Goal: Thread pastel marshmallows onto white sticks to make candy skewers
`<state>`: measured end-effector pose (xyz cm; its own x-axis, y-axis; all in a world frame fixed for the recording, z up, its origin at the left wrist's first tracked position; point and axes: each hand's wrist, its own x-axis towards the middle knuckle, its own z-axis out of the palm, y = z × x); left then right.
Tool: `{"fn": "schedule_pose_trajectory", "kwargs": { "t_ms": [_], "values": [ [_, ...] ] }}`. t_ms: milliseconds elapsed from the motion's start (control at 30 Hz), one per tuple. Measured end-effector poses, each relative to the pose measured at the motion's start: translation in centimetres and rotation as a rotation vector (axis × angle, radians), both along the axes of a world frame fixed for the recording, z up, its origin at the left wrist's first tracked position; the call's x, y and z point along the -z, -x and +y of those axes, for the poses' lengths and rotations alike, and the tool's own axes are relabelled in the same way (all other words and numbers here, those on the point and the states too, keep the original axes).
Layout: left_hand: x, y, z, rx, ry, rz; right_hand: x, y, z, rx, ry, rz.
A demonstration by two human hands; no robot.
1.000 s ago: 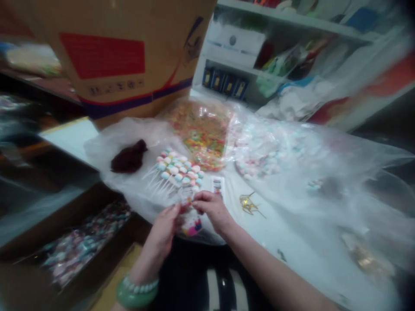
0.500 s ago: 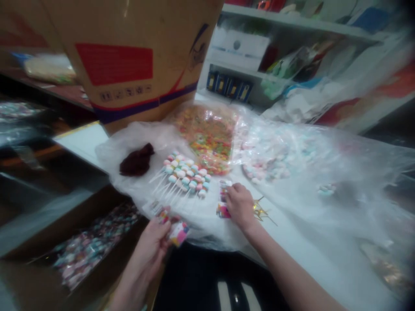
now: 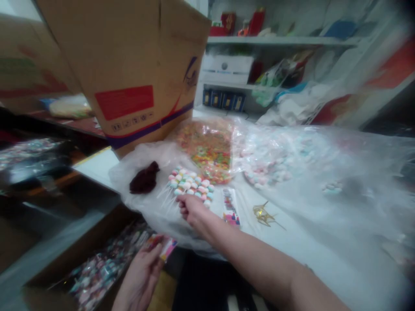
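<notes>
My left hand [image 3: 144,270], low over the carton of wrapped sweets, is closed on a small clear packet with a colourful print [image 3: 167,248]. Across the table's front, my right hand [image 3: 193,209] has its fingers pinched at the white sticks of the marshmallow lollipops [image 3: 191,183]; the fingertips are partly hidden. The lollipops lie in rows on a clear plastic sheet [image 3: 129,162]. To the right of that hand lies a flat stack of printed packets [image 3: 230,205]. Farther right are gold twist ties [image 3: 264,214].
A dark red cloth-like bundle [image 3: 144,178] lies left of the lollipops. Behind them are a bag of coloured gummies [image 3: 207,142] and a big bag of marshmallows [image 3: 275,160]. A tall cardboard box [image 3: 129,65] stands at the back left. An open carton of wrapped sweets [image 3: 45,287] sits below left.
My right hand has left the stack of packets and moved left to the lollipop sticks. My left hand has drawn down and left with its packet. The camera view has shifted.
</notes>
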<state>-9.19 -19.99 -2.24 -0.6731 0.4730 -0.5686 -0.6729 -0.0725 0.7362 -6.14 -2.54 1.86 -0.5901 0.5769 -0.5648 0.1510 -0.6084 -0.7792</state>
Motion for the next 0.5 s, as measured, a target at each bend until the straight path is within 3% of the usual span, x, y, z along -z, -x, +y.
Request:
{"fn": "schedule_pose_trajectory", "kwargs": {
  "t_ms": [100,267,367,500],
  "values": [
    [-0.1,-0.1,0.1,-0.031,-0.017,0.041,0.0,-3.6,0.0,-0.004,-0.108,0.006],
    [-2.2,-1.7,2.7,-0.038,-0.025,0.120,0.8,-11.1,-0.1,-0.127,-0.292,0.123],
    [-2.7,-2.9,5.5,0.050,-0.046,0.086,1.2,-14.0,-0.3,-0.073,-0.330,0.138],
    [-1.8,-5.0,8.4,0.098,-0.109,0.112,1.1,-15.8,-0.7,0.024,-0.498,0.139]
  ]
}}
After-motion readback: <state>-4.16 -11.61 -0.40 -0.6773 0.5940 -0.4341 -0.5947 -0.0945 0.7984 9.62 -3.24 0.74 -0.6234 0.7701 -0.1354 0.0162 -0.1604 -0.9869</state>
